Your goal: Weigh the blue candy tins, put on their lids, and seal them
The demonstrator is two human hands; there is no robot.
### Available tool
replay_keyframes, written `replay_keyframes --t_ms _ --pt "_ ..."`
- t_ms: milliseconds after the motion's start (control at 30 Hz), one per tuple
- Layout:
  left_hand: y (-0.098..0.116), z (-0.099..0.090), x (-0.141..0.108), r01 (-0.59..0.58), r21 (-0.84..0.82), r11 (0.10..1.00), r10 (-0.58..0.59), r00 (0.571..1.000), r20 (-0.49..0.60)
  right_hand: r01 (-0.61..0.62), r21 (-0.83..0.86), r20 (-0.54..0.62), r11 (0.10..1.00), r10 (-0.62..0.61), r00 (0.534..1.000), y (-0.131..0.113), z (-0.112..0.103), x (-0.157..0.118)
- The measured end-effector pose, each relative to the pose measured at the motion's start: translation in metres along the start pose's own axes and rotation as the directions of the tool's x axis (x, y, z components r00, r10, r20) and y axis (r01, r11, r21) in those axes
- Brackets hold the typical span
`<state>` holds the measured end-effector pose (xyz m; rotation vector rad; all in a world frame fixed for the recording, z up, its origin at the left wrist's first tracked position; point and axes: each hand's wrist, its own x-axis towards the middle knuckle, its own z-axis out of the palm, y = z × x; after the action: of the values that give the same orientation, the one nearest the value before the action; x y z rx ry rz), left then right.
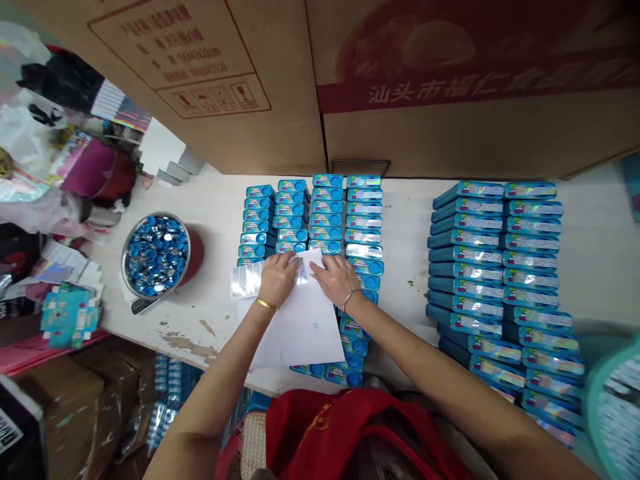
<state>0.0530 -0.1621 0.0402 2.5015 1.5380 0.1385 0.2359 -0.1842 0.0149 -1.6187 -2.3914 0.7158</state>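
A white sheet (305,330) lies over the middle rows of small blue boxes (327,220). Clear, shiny stickers (245,280) show along its far left part. My left hand (278,277) grips the sheet at its far edge, fingers bent together over the shiny strip. Close beside it, my right hand (336,277) has its thumb and fingers closed at the sheet's far right corner. Fingertips hide whatever small piece may be between them. Some boxes stick out beyond the sheet's near edge, and the tops of several bear shiny stickers.
On the left stands a metal pot (187,243) full of blue and silver caps (156,253). Two columns of blue boxes (477,270) fill the right side. Large cardboard cartons (450,140) wall off the back. A turquoise basket (595,400) sits at the right edge.
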Motion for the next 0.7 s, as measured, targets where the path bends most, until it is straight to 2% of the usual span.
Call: replay_keyframes --t_ms 67,133,200,233,267,300,333,400,433,500,600,633,700 --pt "0.012 -0.01 -0.012 0.004 -0.162 0.987 -0.021 0.994 -0.105 -0.01 0.02 -0.004 1.0 0.01 1.0 -0.001 0.0 0.001" --pt "0.03 -0.023 -0.021 0.056 -0.384 0.922 -0.157 0.959 -0.237 -0.014 0.069 -0.018 0.998 0.015 1.0 -0.001 -0.001 0.001" --pt "0.049 -0.036 -0.024 0.131 -0.633 0.763 -0.401 0.864 -0.305 -0.017 0.197 -0.095 0.98 0.037 0.995 0.001 -0.002 -0.002" --pt "0.059 -0.041 -0.022 0.154 -0.744 0.65 -0.516 0.808 -0.285 -0.022 0.304 -0.167 0.952 0.076 0.983 0.002 -0.004 -0.006" --pt "0.068 -0.044 -0.019 0.163 -0.831 0.532 -0.602 0.763 -0.236 -0.027 0.438 -0.241 0.898 0.146 0.959 0.004 -0.007 -0.011" --pt "0.078 -0.045 -0.014 0.162 -0.893 0.42 -0.654 0.736 -0.174 -0.025 0.585 -0.292 0.81 0.24 0.926 0.006 -0.011 -0.017" --pt "0.087 -0.043 -0.008 0.16 -0.932 0.325 -0.677 0.727 -0.112 -0.017 0.722 -0.302 0.692 0.337 0.892 0.008 -0.016 -0.025" --pt "0.104 -0.034 0.006 0.163 -0.968 0.191 -0.676 0.737 -0.009 -0.018 0.897 -0.216 0.441 0.475 0.853 0.014 -0.026 -0.041" --pt "0.112 -0.027 0.012 0.173 -0.974 0.149 -0.667 0.745 0.03 -0.036 0.936 -0.159 0.349 0.512 0.844 0.017 -0.031 -0.049" --pt "0.127 -0.011 0.023 0.207 -0.974 0.095 -0.64 0.762 0.1 -0.077 0.961 -0.094 0.266 0.577 0.812 0.026 -0.039 -0.063" --pt "0.141 0.014 0.033 0.267 -0.958 0.101 -0.601 0.784 0.155 -0.127 0.948 -0.101 0.291 0.655 0.749 0.043 -0.042 -0.075" --pt "0.144 0.021 0.036 0.284 -0.949 0.138 -0.591 0.792 0.151 -0.146 0.935 -0.111 0.322 0.66 0.743 0.05 -0.041 -0.076" --pt "0.145 0.033 0.041 0.296 -0.911 0.287 -0.571 0.816 0.086 -0.196 0.891 -0.136 0.41 0.651 0.747 0.063 -0.037 -0.077"
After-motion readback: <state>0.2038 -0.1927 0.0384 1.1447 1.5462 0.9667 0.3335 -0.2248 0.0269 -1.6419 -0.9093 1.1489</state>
